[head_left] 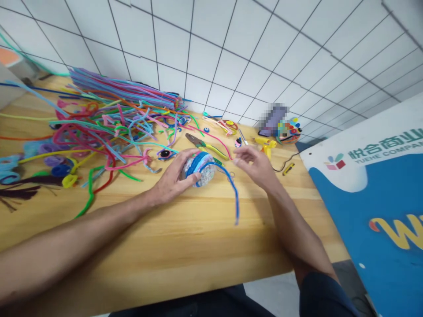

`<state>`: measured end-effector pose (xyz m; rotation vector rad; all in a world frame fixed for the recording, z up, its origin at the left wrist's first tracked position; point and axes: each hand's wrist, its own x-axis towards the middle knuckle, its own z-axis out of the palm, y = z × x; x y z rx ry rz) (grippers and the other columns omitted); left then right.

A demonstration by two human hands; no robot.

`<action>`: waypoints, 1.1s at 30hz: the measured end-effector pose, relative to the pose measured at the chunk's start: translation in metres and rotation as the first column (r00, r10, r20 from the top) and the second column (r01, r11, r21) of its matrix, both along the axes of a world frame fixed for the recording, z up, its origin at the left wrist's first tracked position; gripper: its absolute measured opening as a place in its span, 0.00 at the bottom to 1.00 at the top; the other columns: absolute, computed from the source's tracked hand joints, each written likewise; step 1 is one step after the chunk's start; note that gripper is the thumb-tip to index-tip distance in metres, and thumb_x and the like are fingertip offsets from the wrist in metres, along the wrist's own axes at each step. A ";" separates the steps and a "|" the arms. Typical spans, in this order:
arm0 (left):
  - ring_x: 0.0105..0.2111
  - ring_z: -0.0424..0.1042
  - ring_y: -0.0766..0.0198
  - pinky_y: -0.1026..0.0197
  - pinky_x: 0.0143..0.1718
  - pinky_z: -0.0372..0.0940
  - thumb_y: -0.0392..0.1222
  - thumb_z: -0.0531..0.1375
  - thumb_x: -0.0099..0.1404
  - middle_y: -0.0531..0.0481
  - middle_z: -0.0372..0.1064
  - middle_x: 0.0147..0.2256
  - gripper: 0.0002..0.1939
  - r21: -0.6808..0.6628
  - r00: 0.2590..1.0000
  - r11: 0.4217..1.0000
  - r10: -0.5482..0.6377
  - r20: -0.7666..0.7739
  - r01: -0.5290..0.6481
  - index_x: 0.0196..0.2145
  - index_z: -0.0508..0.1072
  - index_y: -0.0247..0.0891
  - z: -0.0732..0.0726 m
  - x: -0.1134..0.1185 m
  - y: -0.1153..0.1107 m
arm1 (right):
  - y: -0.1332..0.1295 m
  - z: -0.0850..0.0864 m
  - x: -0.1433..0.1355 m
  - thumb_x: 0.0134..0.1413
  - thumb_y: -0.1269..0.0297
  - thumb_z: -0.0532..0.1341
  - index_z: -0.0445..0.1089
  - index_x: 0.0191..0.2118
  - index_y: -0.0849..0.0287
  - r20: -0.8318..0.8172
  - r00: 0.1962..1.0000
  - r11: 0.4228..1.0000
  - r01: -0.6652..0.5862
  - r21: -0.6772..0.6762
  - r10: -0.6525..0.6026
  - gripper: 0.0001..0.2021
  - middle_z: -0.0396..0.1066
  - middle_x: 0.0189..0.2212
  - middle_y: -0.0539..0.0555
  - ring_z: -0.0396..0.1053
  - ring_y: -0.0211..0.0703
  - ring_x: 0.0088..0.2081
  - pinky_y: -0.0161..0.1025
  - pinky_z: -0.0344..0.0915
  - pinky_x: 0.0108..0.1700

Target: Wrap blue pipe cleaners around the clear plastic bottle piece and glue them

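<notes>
Left hand grips a silvery ball banded in fuzzy blue; right of the ball, right hand half-curled, hold unclear.

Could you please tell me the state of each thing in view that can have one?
Ball: partly wrapped in blue, held by the left hand
Blue pipe cleaner: one end loose, curving off the ball
Right hand: half curled, apart from the ball
Pliers: lying down; open or closed unclear
Glue gun: lying down; power unclear
Utility knife: lying down; blade unclear
Pipe-cleaner bundle: gathered lengthwise
Loose pipe cleaners: tangled
</notes>
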<state>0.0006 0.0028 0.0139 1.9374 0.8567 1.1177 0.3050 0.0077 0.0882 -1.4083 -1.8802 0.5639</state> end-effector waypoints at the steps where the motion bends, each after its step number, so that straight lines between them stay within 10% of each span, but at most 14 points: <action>1: 0.70 0.67 0.43 0.41 0.74 0.63 0.56 0.63 0.76 0.37 0.65 0.70 0.33 0.022 1.000 1.000 0.015 -0.004 -0.015 0.72 0.62 0.42 0.000 0.000 0.000 | 0.004 -0.005 0.019 0.60 0.53 0.69 0.76 0.45 0.55 -0.026 0.984 0.981 0.177 0.074 -0.176 0.13 0.77 0.39 0.53 0.72 0.45 0.38 0.44 0.71 0.44; 4: 0.71 0.65 0.43 0.41 0.74 0.62 0.55 0.64 0.76 0.36 0.63 0.71 0.34 0.068 0.999 0.997 0.031 -0.022 -0.030 0.73 0.61 0.42 -0.001 0.001 -0.001 | 0.019 -0.025 0.073 0.57 0.55 0.67 0.71 0.48 0.56 -0.072 0.770 0.759 0.637 0.137 -0.634 0.16 0.77 0.48 0.57 0.74 0.48 0.46 0.47 0.72 0.53; 7: 0.71 0.66 0.43 0.39 0.74 0.62 0.54 0.64 0.76 0.36 0.64 0.71 0.34 0.073 0.999 0.997 -0.004 -0.038 0.007 0.73 0.61 0.43 -0.004 0.001 0.000 | 0.037 -0.043 0.110 0.51 0.56 0.69 0.71 0.51 0.59 -0.006 0.654 0.654 0.756 0.004 -0.756 0.22 0.76 0.54 0.64 0.75 0.52 0.49 0.49 0.72 0.55; 13: 0.72 0.64 0.44 0.39 0.75 0.61 0.53 0.64 0.77 0.37 0.62 0.71 0.32 0.053 0.999 0.998 -0.021 -0.042 0.024 0.72 0.61 0.45 -0.005 0.000 0.002 | 0.065 -0.051 0.127 0.47 0.51 0.71 0.73 0.35 0.57 0.051 0.724 0.712 0.687 -0.147 -0.688 0.16 0.80 0.35 0.59 0.75 0.55 0.41 0.50 0.72 0.48; 17: 0.71 0.64 0.44 0.39 0.76 0.60 0.54 0.63 0.77 0.38 0.62 0.71 0.32 0.031 0.999 0.999 -0.034 -0.020 0.035 0.72 0.61 0.44 -0.005 0.001 0.003 | 0.054 -0.034 0.109 0.53 0.49 0.66 0.74 0.40 0.57 -0.021 0.799 0.792 0.592 -0.149 -0.601 0.17 0.82 0.40 0.59 0.76 0.51 0.39 0.48 0.74 0.46; 22: 0.70 0.66 0.44 0.40 0.75 0.61 0.57 0.62 0.76 0.38 0.63 0.70 0.34 -0.080 1.000 0.997 -0.010 0.007 0.010 0.72 0.60 0.44 -0.004 0.003 0.004 | 0.002 0.006 0.052 0.57 0.54 0.69 0.78 0.46 0.54 -0.257 0.951 0.982 0.141 -0.128 -0.170 0.14 0.84 0.47 0.57 0.75 0.42 0.32 0.44 0.76 0.40; 26: 0.69 0.66 0.43 0.39 0.75 0.60 0.57 0.63 0.76 0.39 0.64 0.70 0.34 -0.114 1.000 0.993 -0.004 0.020 0.006 0.72 0.60 0.44 -0.003 0.004 0.003 | -0.029 0.022 0.008 0.57 0.55 0.72 0.80 0.39 0.55 -0.248 0.968 0.944 -0.125 -0.305 0.049 0.10 0.84 0.42 0.55 0.75 0.44 0.34 0.42 0.75 0.38; 33: 0.69 0.67 0.44 0.38 0.75 0.61 0.58 0.62 0.76 0.40 0.65 0.69 0.34 -0.147 0.998 0.989 0.002 0.056 0.006 0.72 0.60 0.44 -0.004 0.004 0.004 | -0.035 0.013 -0.001 0.55 0.53 0.73 0.80 0.40 0.56 -0.239 0.966 0.894 -0.187 -0.407 0.093 0.13 0.83 0.37 0.54 0.75 0.46 0.34 0.42 0.76 0.36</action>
